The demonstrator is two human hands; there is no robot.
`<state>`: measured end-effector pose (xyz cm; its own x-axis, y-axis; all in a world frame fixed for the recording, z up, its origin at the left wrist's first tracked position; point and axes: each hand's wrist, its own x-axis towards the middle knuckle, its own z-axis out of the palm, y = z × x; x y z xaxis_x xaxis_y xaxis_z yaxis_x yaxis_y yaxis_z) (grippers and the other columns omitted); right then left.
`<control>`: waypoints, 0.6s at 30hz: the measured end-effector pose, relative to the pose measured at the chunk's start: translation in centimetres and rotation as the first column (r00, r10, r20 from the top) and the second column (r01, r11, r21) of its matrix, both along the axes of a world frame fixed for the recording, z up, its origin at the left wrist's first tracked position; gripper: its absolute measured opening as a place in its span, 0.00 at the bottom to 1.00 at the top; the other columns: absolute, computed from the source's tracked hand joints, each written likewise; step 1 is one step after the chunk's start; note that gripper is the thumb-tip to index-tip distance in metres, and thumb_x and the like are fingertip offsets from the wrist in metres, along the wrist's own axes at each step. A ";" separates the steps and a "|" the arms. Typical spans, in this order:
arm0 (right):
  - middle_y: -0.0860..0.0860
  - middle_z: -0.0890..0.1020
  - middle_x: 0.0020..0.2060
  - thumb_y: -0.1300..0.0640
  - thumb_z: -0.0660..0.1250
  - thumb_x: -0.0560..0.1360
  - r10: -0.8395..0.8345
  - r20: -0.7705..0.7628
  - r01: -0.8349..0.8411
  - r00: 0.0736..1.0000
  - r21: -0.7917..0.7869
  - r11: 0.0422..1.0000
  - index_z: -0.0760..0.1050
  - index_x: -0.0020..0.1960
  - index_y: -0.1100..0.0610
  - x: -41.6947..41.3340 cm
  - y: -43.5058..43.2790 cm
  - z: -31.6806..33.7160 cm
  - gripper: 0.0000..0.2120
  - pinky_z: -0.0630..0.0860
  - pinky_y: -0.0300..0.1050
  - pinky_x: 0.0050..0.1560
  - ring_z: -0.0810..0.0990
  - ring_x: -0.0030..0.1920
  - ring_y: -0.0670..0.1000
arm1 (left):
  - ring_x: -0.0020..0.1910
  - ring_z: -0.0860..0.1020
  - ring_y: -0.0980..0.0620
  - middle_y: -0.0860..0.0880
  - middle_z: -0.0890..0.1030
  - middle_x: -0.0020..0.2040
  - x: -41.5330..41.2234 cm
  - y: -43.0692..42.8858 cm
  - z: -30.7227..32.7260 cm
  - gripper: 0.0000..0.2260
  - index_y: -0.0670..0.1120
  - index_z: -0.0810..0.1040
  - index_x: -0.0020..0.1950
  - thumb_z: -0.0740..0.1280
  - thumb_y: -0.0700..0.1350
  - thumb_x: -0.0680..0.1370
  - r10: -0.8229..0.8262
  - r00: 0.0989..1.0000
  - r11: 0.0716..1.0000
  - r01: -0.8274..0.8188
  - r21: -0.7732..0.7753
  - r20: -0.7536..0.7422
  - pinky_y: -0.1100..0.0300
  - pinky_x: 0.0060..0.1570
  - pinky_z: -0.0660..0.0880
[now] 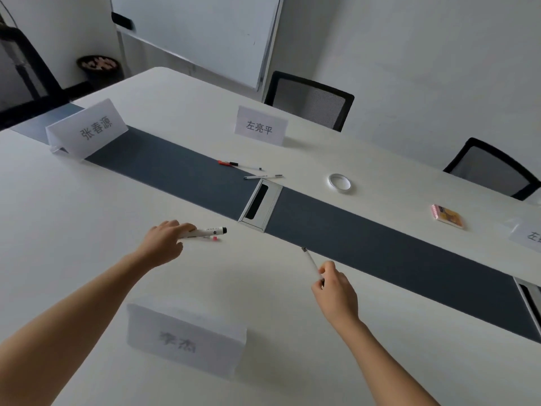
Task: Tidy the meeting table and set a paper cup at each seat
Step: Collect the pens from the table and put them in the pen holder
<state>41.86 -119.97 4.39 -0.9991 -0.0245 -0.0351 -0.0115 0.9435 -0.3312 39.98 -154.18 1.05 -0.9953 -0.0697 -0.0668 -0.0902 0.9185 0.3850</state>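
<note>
White meeting table (73, 218) with a dark grey centre strip (175, 168); a silver cable hatch (273, 206) is set in the strip and is the landmark here. Left hand (164, 244) is on the near side of the hatch, to its left, fingers curled round a white marker (209, 230) with a black cap that points toward the hatch. A thin pen (213, 238) with a pink end sits under the same grip, low over the tabletop; contact with the table is unclear. Right hand (335, 291) is near-right of the hatch and pinches a slim white pen (310, 262) at its lower end, tip angled up toward the strip edge. Just beyond the hatch's far end lies a clear pen (263, 176), and a red-and-black pen (228, 163) lies a bit further beyond it, on the strip edge. Tape roll (339, 182) lies flat, far-right of the hatch, on the white surface. Small orange-pink packet (447, 216) is well right of the hatch, beyond the strip. Name cards: one blurred and nearest the camera (184, 338), one far-left of the hatch on the strip (87, 128), one straight beyond the hatch (260, 126). Two mesh chairs (310, 101) (494, 171) stand at the far side. Whiteboard (199, 33) is behind.
</note>
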 end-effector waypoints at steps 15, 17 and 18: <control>0.52 0.71 0.39 0.65 0.55 0.73 0.151 0.081 -0.158 0.985 0.087 0.984 0.59 0.43 0.56 -10.9 -8.6 -3.8 0.06 0.66 0.45 0.35 0.68 0.43 0.54 | 0.54 0.73 0.45 0.46 0.76 0.54 -5.0 -4.1 -5.3 0.12 0.45 0.74 0.57 0.61 0.44 0.75 -0.132 0.986 0.947 0.157 -0.279 0.105 0.56 0.50 0.66; 0.54 0.73 0.41 0.65 0.56 0.74 0.210 0.062 -0.216 0.976 0.126 0.968 0.60 0.44 0.56 -12.8 -9.7 -4.0 0.06 0.67 0.46 0.36 0.69 0.44 0.54 | 0.45 0.77 0.43 0.44 0.81 0.43 -5.2 -4.6 -5.7 0.07 0.42 0.77 0.46 0.68 0.41 0.68 -0.137 0.989 0.953 0.145 -0.267 0.051 0.54 0.43 0.69; 0.56 0.75 0.43 0.65 0.56 0.74 0.235 0.049 -0.240 0.971 0.135 0.961 0.61 0.44 0.56 -13.8 -10.2 -4.1 0.06 0.66 0.46 0.37 0.69 0.44 0.54 | 0.39 0.77 0.43 0.44 0.81 0.37 -5.4 -4.9 -5.8 0.08 0.41 0.77 0.40 0.72 0.39 0.63 -0.144 0.989 0.950 0.150 -0.275 0.040 0.54 0.37 0.71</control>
<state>28.05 -130.16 0.31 -0.9634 -0.2537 -0.0870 -0.2325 0.9516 -0.2010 34.57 -159.04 -4.78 -0.9946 0.0590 -0.0851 0.0491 0.9923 0.1141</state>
